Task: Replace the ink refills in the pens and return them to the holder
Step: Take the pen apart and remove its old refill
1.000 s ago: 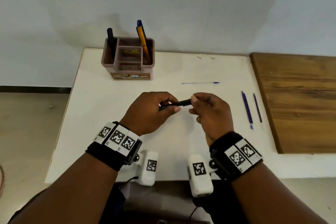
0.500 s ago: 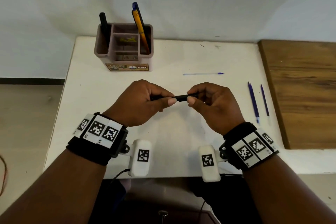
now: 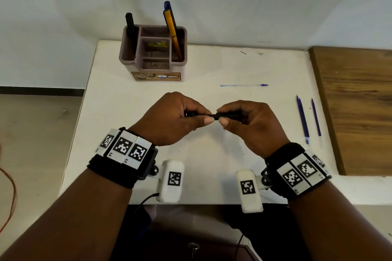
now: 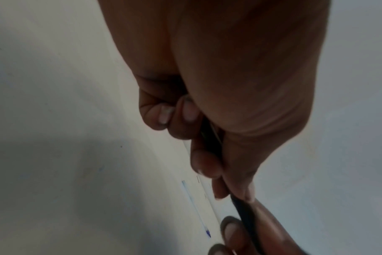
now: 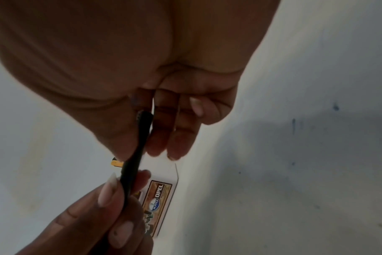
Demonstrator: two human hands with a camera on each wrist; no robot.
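Observation:
A black pen (image 3: pixel 216 115) lies level between both hands above the middle of the white table (image 3: pixel 212 65). My left hand (image 3: pixel 199 117) grips its left part with curled fingers and thumb. My right hand (image 3: pixel 222 116) pinches its right part between thumb and fingers. The right wrist view has the black pen (image 5: pixel 137 151) running from my right hand down into the left hand's fingertips. The brown pen holder (image 3: pixel 153 53) stands at the back left, with a black pen (image 3: pixel 129 25) and a yellow and a blue pen (image 3: pixel 172 27) in it.
A pale refill with a blue tip (image 3: pixel 244 85) lies on the table behind my hands. Blue refills (image 3: pixel 303 118) lie to the right, near a wooden board (image 3: pixel 358 108). The wall rises just behind the holder. A red cable (image 3: pixel 8 193) hangs at the far left.
Both hands have moved a little towards me with the pen, and the pen has turned from a slight tilt to level. Less of the pen shows between the hands.

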